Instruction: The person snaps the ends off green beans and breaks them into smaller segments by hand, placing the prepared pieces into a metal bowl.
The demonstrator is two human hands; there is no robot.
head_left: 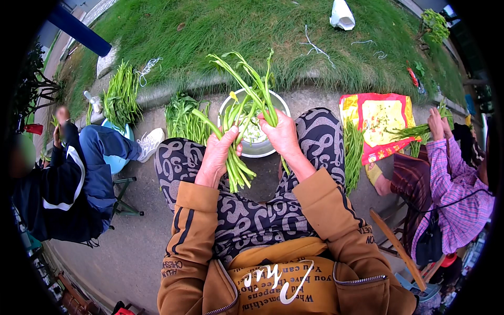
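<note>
My left hand [216, 153] is closed round a bunch of green vegetable stems [237, 169], whose cut ends point down toward my lap. In my right hand [281, 132] are more long stems [258, 97], pinched by the fingers, their thin tops reaching up and away from me. The two hands are close together, just above the near side of a white basin [261, 153] between my knees. Short cut green pieces [255, 132] lie inside it. A small yellow flower or leaf shows among the stems. Where the bunches cross, which stems belong to which hand is hard to tell.
Leafy greens [186, 119] lie left of the basin, with a taller heap [121, 97] beyond. Long stems [353, 155] lie at right beside a red and yellow sack [378, 126]. Seated people are on both sides; the right one's hands [439, 125] hold greens. A curb borders the grass [236, 31].
</note>
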